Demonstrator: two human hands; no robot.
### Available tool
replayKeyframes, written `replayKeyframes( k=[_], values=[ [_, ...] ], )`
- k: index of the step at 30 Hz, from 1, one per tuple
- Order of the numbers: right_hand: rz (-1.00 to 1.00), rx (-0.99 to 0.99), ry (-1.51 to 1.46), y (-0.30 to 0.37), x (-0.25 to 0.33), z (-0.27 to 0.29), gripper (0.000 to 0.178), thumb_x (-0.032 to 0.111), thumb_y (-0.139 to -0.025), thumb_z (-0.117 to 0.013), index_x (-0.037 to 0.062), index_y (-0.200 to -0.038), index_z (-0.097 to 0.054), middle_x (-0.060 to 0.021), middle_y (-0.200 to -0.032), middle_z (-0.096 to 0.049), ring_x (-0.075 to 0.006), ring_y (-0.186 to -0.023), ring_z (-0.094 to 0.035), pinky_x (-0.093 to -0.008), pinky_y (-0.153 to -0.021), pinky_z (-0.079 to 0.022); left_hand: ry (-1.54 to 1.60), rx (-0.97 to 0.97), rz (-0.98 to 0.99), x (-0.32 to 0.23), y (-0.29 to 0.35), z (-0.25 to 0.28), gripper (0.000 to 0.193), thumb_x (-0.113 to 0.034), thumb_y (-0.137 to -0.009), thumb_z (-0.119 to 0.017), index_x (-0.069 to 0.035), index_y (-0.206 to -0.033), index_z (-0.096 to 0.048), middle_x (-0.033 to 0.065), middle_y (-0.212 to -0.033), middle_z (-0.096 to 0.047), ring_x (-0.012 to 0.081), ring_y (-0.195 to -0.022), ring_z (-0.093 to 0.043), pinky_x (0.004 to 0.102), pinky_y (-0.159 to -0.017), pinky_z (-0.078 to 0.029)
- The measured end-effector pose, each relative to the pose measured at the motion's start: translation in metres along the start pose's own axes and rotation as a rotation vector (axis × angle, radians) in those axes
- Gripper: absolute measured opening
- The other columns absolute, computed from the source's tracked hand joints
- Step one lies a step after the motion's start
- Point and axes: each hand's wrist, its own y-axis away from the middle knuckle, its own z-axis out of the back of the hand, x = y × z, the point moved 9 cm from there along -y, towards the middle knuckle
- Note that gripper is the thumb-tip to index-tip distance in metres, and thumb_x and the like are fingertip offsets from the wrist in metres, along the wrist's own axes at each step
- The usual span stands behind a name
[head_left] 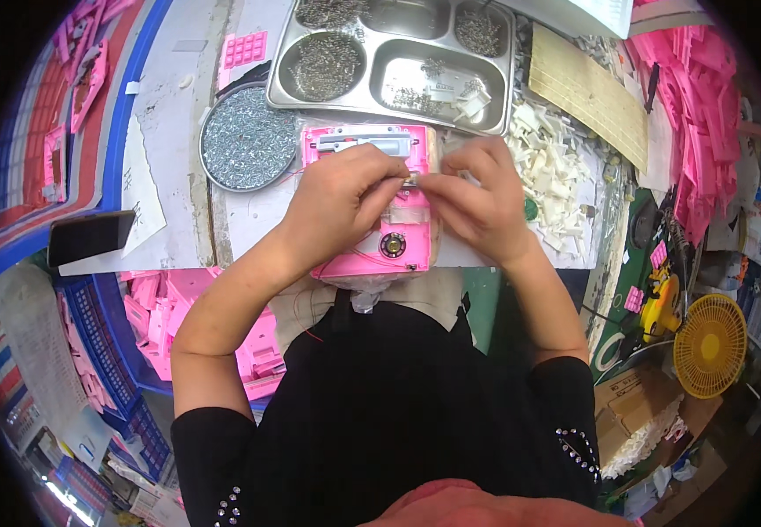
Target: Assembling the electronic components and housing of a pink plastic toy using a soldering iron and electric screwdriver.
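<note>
A pink plastic housing [350,263] lies on the worktable in front of me, with a grey mechanism [380,143] along its far end. Nearer to me, a round black-rimmed speaker [393,245] sits in it, with thin red wires around. Over the housing's middle, my left hand [341,198] pinches with thumb and forefinger. Opposite it, my right hand [483,195] is also closed in a pinch, its fingertips almost meeting the left's. A tiny pale part shows between the fingertips; its kind is too small to make out.
Beyond the housing stands a compartmented steel tray [368,46] of small metal parts. A round dish of screws [249,136] is at its left, white plastic pieces [547,176] at the right. A phone [90,238] lies at the left edge. Pink parts [688,123] and a yellow basket [710,345] are far right.
</note>
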Motion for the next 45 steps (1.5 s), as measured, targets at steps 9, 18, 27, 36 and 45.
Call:
replayKeyframes(
  k=[9, 18, 27, 36, 45],
  values=[
    [-1.036, -1.112, -0.537, 0.316, -0.116, 0.251, 0.025, 0.009, -0.098, -0.07, -0.002, -0.12, -0.065, -0.0081, -0.098, -0.068, -0.0181, -0.083, -0.062, -0.0323, -0.078, -0.053, -0.138, -0.051, -0.148, -0.016, 0.007, 0.011, 0.013, 0.0, -0.088, -0.072, -0.002, -0.101, -0.072, 0.0124, -0.095, -0.071, 0.0291, -0.08, -0.07, 0.0375, -0.071, -0.056],
    [-0.897, -1.398, -0.503, 0.314, -0.13, 0.269, 0.034, 0.007, -0.096, -0.073, 0.007, -0.124, -0.054, -0.0027, -0.097, -0.063, -0.0133, -0.074, -0.061, -0.0313, -0.063, -0.047, -0.267, -0.033, -0.126, -0.024, 0.006, 0.002, 0.013, 0.003, -0.087, -0.074, 0.001, -0.099, -0.071, 0.0154, -0.094, -0.069, 0.0294, -0.081, -0.07, 0.0363, -0.072, -0.056],
    [-0.971, -1.594, 0.033, 0.362, -0.104, 0.33, 0.023, 0.013, -0.099, -0.063, -0.0022, -0.116, -0.067, -0.0086, -0.086, -0.066, -0.0182, -0.075, -0.062, -0.0301, -0.065, -0.054, -0.353, -0.119, -0.132, -0.021, 0.005, 0.006, 0.012, -0.01, -0.08, -0.08, -0.006, -0.089, -0.074, 0.0088, -0.099, -0.068, 0.0268, -0.092, -0.063, 0.0396, -0.086, -0.045],
    [-0.851, -0.547, -0.375, 0.199, -0.042, 0.114, 0.027, 0.006, -0.085, -0.077, 0.0001, -0.109, -0.067, -0.0078, -0.099, -0.069, -0.0119, -0.083, -0.065, -0.0272, -0.074, -0.054, -0.411, -0.147, -0.064, -0.015, 0.006, 0.0, 0.014, -0.011, -0.072, -0.084, -0.01, -0.083, -0.075, 0.0036, -0.101, -0.061, 0.0246, -0.095, -0.054, 0.0401, -0.087, -0.036],
    [-0.747, -0.192, -0.679, 0.096, -0.011, 0.023, 0.029, 0.001, -0.085, -0.079, -0.0022, -0.109, -0.065, -0.005, -0.086, -0.065, -0.0075, -0.072, -0.053, -0.0235, -0.066, -0.041, -0.417, -0.141, -0.064, -0.012, 0.007, -0.004, 0.015, -0.012, -0.071, -0.084, -0.012, -0.081, -0.073, 0.0012, -0.101, -0.06, 0.0237, -0.093, -0.053, 0.0411, -0.087, -0.034]
  ],
)
